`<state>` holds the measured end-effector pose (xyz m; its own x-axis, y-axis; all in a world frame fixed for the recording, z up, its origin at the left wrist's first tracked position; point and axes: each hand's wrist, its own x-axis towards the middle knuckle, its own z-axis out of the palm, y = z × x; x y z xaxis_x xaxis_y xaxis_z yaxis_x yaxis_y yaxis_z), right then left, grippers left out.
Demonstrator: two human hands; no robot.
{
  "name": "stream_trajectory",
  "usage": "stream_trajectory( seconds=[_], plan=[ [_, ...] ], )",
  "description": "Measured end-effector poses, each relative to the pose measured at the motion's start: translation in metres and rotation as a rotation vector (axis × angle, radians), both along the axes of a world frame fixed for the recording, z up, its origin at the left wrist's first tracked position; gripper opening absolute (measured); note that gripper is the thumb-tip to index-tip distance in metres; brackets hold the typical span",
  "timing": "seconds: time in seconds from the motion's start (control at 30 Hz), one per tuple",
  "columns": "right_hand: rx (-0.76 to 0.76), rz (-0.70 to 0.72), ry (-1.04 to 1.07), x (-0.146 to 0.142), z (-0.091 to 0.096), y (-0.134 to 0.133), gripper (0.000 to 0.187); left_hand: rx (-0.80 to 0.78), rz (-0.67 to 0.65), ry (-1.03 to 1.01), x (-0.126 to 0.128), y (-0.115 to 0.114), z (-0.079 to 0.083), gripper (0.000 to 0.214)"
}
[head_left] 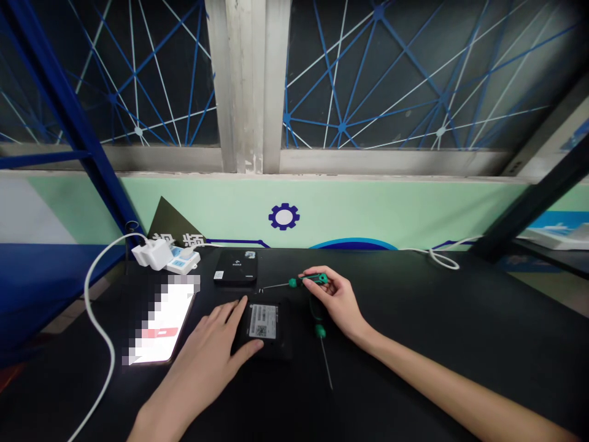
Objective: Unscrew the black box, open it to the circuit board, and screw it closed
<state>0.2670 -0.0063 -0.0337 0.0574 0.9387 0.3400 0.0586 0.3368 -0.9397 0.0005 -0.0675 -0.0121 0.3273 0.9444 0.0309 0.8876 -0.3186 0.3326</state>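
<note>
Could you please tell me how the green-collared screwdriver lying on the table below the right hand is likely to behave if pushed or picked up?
The screwdriver would probably roll if nudged, since its collar looks round and it lies loose on the flat table. Its thin metal shaft looks stiff, not floppy. It is probably light, judging by its slim build.

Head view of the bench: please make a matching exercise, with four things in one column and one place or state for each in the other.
Things:
1. left hand
2. right hand
3. phone
4. loose screwdriver

Places or states:
A. holds a green screwdriver
B. rests on a black case
C. lies right of the black case
D. has a lit screen

Pairs: 1B, 2A, 3D, 4C
</note>
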Motion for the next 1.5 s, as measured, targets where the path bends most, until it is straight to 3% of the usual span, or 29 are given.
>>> stream_trajectory(
  seconds=[0.33, 0.73, 1.17, 1.5],
  plan=[
    [0.0, -0.011, -0.016, 0.0017, 0.0021, -0.002, 0.033, -0.012, -0.002, 0.007, -0.0038, -0.0007, -0.0006, 0.081],
    [0.012, 0.099, -0.061, 0.0011, -0.0018, -0.0018, 0.027, -0.032, -0.002, -0.006, -0.0008, -0.0035, 0.0054, 0.077],
    [-0.004, 0.043, -0.009, -0.0001, 0.0012, -0.0004, 0.025, -0.088, 0.038, 0.028, 0.004, 0.0008, 0.0067, 0.078],
    [-0.035, 0.011, 0.08, 0.0038, -0.0008, 0.0013, 0.031, 0.007, 0.04, 0.017, 0.0016, 0.0004, 0.0004, 0.076]
  ],
)
